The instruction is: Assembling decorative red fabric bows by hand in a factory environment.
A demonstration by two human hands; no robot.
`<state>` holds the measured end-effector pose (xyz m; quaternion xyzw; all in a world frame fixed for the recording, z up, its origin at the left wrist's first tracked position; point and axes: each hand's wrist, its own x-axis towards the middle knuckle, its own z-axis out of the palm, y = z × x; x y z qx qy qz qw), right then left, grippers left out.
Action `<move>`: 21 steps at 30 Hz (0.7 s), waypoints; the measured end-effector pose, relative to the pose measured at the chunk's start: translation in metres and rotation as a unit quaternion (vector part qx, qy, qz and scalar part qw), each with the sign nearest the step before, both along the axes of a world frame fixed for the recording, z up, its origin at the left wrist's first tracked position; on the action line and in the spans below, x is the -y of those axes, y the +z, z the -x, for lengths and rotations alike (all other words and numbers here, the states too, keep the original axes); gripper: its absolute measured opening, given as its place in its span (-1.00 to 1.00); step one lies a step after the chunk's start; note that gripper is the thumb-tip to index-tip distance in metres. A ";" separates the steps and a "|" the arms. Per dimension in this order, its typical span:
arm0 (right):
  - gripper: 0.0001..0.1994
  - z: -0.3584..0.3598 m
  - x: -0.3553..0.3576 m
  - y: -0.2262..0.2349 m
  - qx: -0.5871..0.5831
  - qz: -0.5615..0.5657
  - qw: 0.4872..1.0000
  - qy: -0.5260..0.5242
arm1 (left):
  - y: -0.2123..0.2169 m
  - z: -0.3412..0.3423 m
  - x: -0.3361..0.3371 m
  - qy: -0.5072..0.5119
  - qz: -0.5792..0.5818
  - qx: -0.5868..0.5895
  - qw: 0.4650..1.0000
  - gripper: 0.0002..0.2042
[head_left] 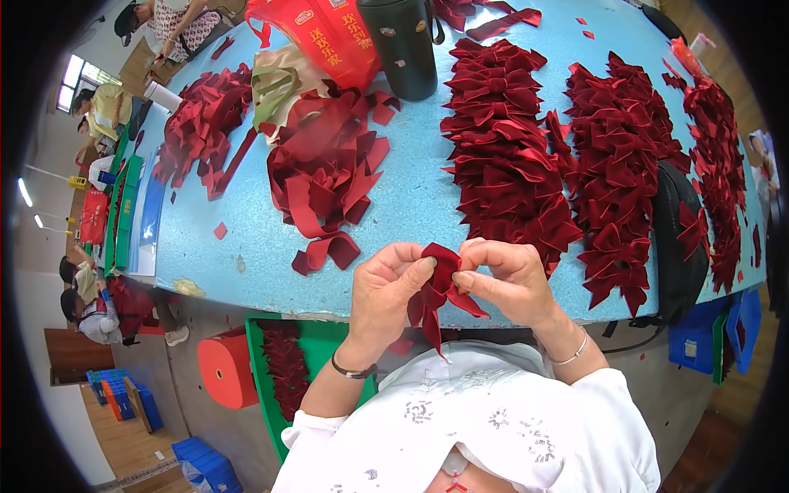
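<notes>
A dark red velvet bow (442, 279) is held up between my two hands, just over the front edge of the blue table. My left hand (393, 283) pinches its left loop between thumb and fingers. On the other side, my right hand (508, 279) is closed on the bow's right part, thumb and fingertip near its middle. Two ribbon tails hang below. Beyond my hands lies a loose heap of cut red ribbon (325, 164). Finished-looking bows are stacked in a long row (505, 148) to the right of it.
Another bow row (620, 164) and a black bag (680, 238) lie farther right. A dark tumbler (403, 49) and a red bag (320, 37) stand at the back. Left is a second ribbon heap (205, 123). A green crate (265, 370) holding bows sits below the table edge.
</notes>
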<state>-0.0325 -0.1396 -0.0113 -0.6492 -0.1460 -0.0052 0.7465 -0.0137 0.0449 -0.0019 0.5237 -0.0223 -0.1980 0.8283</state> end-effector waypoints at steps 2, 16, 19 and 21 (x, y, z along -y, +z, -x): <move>-0.96 0.000 0.000 0.000 -0.023 -0.033 0.999 0.015 | 0.000 0.000 0.000 -0.004 0.006 -0.003 1.000 -0.85; -0.93 -0.001 0.005 -0.008 -0.110 -0.189 0.973 0.076 | 0.000 -0.002 0.000 -0.055 0.041 -0.044 0.997 -0.85; -0.93 0.000 0.003 -0.007 -0.110 -0.190 0.973 0.073 | 0.000 -0.004 -0.003 -0.067 0.058 -0.067 0.994 -0.85; -0.93 0.001 0.002 -0.004 -0.110 -0.161 0.980 0.052 | -0.001 -0.004 -0.004 -0.072 0.067 -0.078 0.992 -0.85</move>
